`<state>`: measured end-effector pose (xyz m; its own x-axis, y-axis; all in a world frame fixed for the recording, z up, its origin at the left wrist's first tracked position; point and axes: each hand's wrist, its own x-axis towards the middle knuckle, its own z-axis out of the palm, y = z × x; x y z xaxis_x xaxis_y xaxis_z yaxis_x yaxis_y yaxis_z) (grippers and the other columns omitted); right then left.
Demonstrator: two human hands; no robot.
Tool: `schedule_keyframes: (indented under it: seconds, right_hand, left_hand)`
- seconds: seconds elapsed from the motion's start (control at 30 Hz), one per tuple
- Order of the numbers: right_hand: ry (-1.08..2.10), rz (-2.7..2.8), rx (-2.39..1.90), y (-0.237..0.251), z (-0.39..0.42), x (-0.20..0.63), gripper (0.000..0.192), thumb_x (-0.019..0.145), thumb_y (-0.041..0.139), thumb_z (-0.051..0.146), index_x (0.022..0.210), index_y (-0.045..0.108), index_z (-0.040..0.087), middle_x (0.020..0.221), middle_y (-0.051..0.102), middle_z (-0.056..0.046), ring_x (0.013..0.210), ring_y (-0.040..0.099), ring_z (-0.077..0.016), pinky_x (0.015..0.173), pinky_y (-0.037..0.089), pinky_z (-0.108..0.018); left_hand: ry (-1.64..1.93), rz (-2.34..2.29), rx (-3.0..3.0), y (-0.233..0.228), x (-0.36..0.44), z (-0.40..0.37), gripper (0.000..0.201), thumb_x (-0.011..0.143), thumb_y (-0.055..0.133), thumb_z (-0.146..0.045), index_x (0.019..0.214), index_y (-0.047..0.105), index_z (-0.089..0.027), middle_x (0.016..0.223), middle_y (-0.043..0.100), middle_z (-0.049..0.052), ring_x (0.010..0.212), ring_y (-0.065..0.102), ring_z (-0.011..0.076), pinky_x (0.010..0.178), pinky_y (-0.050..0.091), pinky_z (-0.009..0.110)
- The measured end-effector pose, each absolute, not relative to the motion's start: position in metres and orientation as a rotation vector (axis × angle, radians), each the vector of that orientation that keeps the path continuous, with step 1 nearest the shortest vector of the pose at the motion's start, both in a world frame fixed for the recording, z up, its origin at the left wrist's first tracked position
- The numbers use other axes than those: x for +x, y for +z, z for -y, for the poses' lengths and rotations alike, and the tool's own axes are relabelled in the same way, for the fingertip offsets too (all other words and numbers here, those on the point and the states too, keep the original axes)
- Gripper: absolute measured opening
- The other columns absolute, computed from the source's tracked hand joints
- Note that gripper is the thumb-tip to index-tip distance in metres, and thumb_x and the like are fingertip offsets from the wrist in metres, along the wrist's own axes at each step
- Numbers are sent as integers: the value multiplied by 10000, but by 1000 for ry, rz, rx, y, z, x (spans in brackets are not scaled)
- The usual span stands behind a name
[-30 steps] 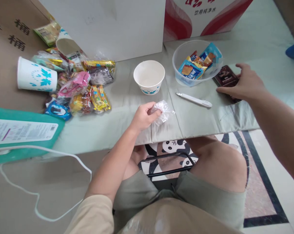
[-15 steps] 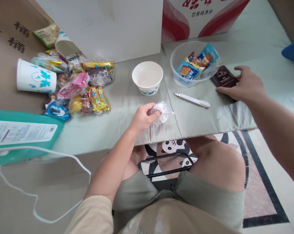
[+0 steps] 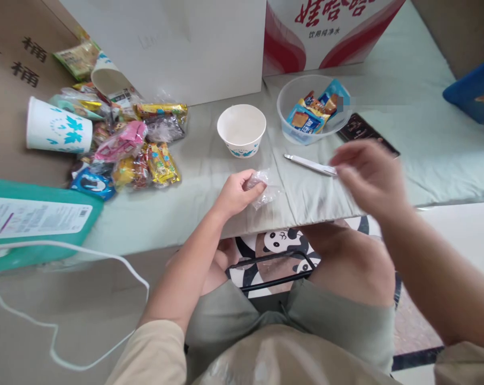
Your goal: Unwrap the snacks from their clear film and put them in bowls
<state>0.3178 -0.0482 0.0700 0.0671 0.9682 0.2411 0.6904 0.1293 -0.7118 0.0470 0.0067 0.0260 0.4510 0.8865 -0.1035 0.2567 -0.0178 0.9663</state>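
My left hand [image 3: 238, 193] is closed around a crumpled piece of clear plastic wrap [image 3: 264, 195], held just over the cloth-covered surface in front of a white paper bowl [image 3: 242, 130] with blue leaves. Blurred by motion, my right hand [image 3: 372, 174] hovers over the handle end of a slim white tool with a metal tip [image 3: 308, 163]; whether its fingers hold anything cannot be made out. Behind that hand lies a flat dark box [image 3: 364, 130], partly covered by it. A clear plastic tub [image 3: 284, 109] beside the box holds several wrapped snacks [image 3: 307, 118].
To the left, a pile of wrapped snacks [image 3: 123, 141] lies beside a tipped paper cup [image 3: 60, 125]. A green jug [image 3: 75, 219] and a white cable [image 3: 105, 252] are nearer. White [image 3: 209, 48] and red-white [image 3: 285, 45] boxes stand behind; a blue object [image 3: 476, 91] is at right.
My right hand has left the dark box and moved left and toward me, over the slim tool's handle. My left hand keeps the plastic wrap in about the same place.
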Motion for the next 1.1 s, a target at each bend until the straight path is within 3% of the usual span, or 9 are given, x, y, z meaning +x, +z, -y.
schedule_keyframes:
  seconds: [0.13,0.23,0.33,0.53,0.63,0.8,0.9,0.97,1.1]
  right_hand:
    - [938,1780,-1380,67,58,249,557,773,760,497,1260,620,266,1337,644,-113,1174,651,-301,973,562,-478]
    - [1177,1681,-1344,55,41,229,414,789,737,455,1131,663,235,1072,711,-81,885,672,-228,804,561,-410]
    - [1274,1447,-1350,37,27,227,305,780,738,471,918,649,215,783,645,-18,666,561,-155,630,464,-323]
    - [1382,1055,-1219,18,24,226,433,694,813,554,829,561,229,722,574,17,647,517,-128,595,425,-279]
    - [1353,1070,-1210,18,21,223,405,708,781,538,826,545,231,720,556,20,654,515,-133,610,425,-286]
    - [1210,1106,-1236,24,16,229,353,742,717,465,977,588,234,1046,677,-59,947,628,-200,776,490,-335]
    - [1224,1085,-1241,28,17,239,309,784,654,478,970,594,239,978,683,-53,930,627,-205,766,489,-341]
    - [1229,1102,-1239,30,18,245,280,795,635,477,945,594,245,927,675,-44,891,619,-202,743,482,-339]
    - [1233,1115,-1227,32,18,253,251,812,600,482,905,584,250,883,654,-32,827,604,-195,726,477,-341]
  left_hand:
    - [595,-949,1582,32,48,-4,382,735,744,-516,811,611,-166,710,559,-19,653,489,115,595,375,247]
    - [559,-896,1565,36,43,-4,393,686,805,-485,825,628,-163,701,556,-25,637,488,106,589,385,249]
    - [524,-956,1490,35,33,-8,353,669,836,-408,827,614,-183,674,539,-42,600,475,92,565,394,247]
    - [779,-988,1299,28,27,-14,507,631,881,-588,676,567,-193,760,581,-5,683,523,104,625,455,276]
    - [840,-1013,1275,31,39,-7,595,603,873,-660,731,508,-207,745,551,-15,662,506,105,613,457,287]
    - [1231,-1253,1375,62,47,-32,511,655,889,-420,922,488,-251,778,543,-48,660,499,98,614,432,267]
    - [1672,-1418,1778,95,51,-81,332,743,818,-203,907,530,-236,811,539,-32,730,520,113,671,420,279]
    - [1552,-1466,2077,110,61,-114,288,739,769,-48,798,545,-220,790,530,-24,733,501,119,688,407,287]
    - [710,-1457,2433,113,86,-145,349,653,725,91,651,557,-215,687,470,-29,687,429,146,756,402,304]
